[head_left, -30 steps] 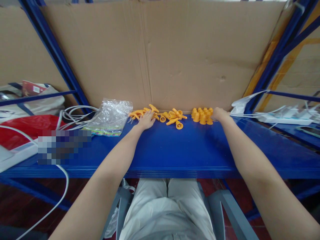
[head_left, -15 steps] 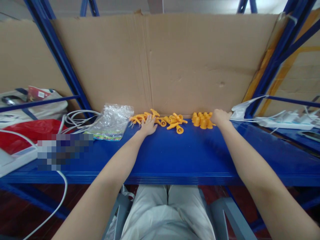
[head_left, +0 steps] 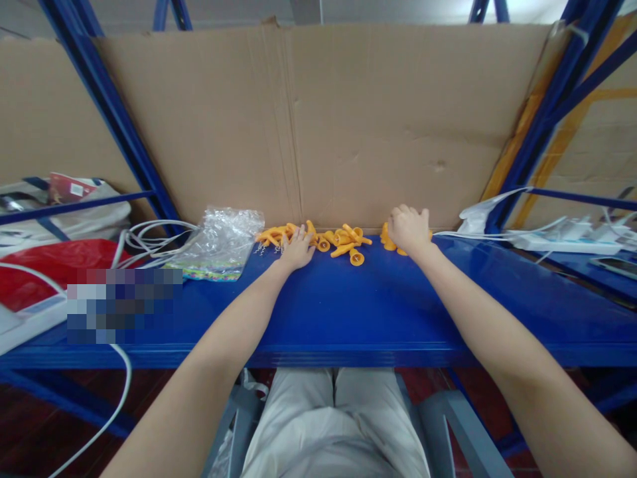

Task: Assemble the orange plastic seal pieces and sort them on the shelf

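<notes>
My left hand (head_left: 297, 249) lies with fingers stretched out on a pile of orange T-shaped corkscrews (head_left: 273, 235), whose thin metal spirals poke out toward me. To its right is a loose group of orange pieces (head_left: 343, 248), with stick-like handles and cone-shaped bells, one bell (head_left: 356, 257) facing me. My right hand (head_left: 410, 227) is over the cluster of orange cups (head_left: 389, 243), its fingers curled down and closed. The back of the hand covers most of the cups, and what the fingers hold, if anything, is hidden.
A clear plastic bag (head_left: 226, 242) and looped white cables (head_left: 154, 232) lie to the left, near a red bag (head_left: 64, 265). A cardboard sheet (head_left: 368, 126) stands behind the blue table (head_left: 328, 312). White power strips (head_left: 562, 244) and a phone (head_left: 617, 267) are at right.
My right hand has moved left, from the right edge of the orange cups to over them, covering most of them. My left hand stays on the corkscrews.
</notes>
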`<state>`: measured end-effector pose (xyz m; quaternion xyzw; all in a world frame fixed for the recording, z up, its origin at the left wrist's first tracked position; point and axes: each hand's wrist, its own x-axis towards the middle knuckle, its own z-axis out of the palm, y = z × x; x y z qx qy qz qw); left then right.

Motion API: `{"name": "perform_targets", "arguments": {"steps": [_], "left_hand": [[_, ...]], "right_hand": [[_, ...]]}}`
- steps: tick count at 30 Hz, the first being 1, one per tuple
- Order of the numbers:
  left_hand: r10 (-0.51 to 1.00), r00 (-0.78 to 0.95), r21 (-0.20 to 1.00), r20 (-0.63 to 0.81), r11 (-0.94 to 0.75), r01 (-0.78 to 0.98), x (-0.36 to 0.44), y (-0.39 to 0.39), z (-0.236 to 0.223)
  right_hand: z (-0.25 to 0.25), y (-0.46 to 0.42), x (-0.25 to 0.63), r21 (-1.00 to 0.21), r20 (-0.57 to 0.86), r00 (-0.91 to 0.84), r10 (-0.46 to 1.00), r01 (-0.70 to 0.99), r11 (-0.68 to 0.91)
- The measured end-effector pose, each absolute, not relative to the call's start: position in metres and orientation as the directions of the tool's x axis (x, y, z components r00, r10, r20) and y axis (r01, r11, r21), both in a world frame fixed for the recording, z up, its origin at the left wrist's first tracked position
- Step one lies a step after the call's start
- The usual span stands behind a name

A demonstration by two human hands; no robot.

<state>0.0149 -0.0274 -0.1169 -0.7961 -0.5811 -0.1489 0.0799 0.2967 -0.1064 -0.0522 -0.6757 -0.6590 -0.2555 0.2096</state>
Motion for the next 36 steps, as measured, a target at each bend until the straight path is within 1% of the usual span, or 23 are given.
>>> {"name": "perform_targets", "arguments": {"steps": [3,6,8,10,13,16,22,28,30,32,36], "left_hand": [[0.830,0.397,0.019,0.392,-0.439,0.898,0.018,-0.031,-0.114],[0.797,0.481,0.008,0.365,-0.520,0.854,0.025,-0.035,-0.113],[0.796,0.494,0.011,0.350,-0.530,0.848,0.029,-0.037,-0.114],[0.805,0.480,0.017,0.349,-0.517,0.856,0.031,-0.037,-0.115],[0.811,0.463,0.029,0.357,-0.505,0.863,0.031,-0.035,-0.119],[0.811,0.453,0.071,0.370,-0.511,0.856,0.031,-0.030,-0.123],[0.852,0.316,0.270,0.419,-0.448,0.852,0.034,-0.019,-0.130],[0.865,0.169,0.417,0.472,-0.388,0.822,0.037,-0.013,-0.131],[0.846,0.117,0.469,0.521,-0.398,0.788,0.035,-0.010,-0.129],[0.828,0.032,0.548,0.560,-0.400,0.735,0.033,-0.008,-0.125],[0.836,-0.129,0.747,0.534,-0.394,0.536,0.028,-0.005,-0.118]], "right_hand": [[-0.058,-0.105,0.287,0.127,0.545,-0.200,0.814,0.980,0.156],[-0.069,-0.102,0.279,0.156,0.413,-0.399,0.818,0.917,0.368],[-0.079,-0.100,0.273,0.147,0.334,-0.473,0.816,0.881,0.450],[-0.090,-0.098,0.268,0.132,0.267,-0.509,0.818,0.860,0.493],[-0.101,-0.098,0.260,0.102,0.209,-0.488,0.848,0.873,0.477],[-0.104,-0.099,0.257,0.079,0.189,-0.448,0.874,0.894,0.441],[-0.101,-0.100,0.255,0.054,0.184,-0.442,0.878,0.897,0.440],[-0.101,-0.101,0.254,0.048,0.174,-0.440,0.881,0.897,0.439],[-0.103,-0.100,0.255,0.048,0.178,-0.449,0.876,0.893,0.448],[-0.104,-0.098,0.257,0.050,0.187,-0.460,0.868,0.887,0.459],[-0.105,-0.097,0.259,0.085,0.198,-0.457,0.867,0.890,0.449]]}}
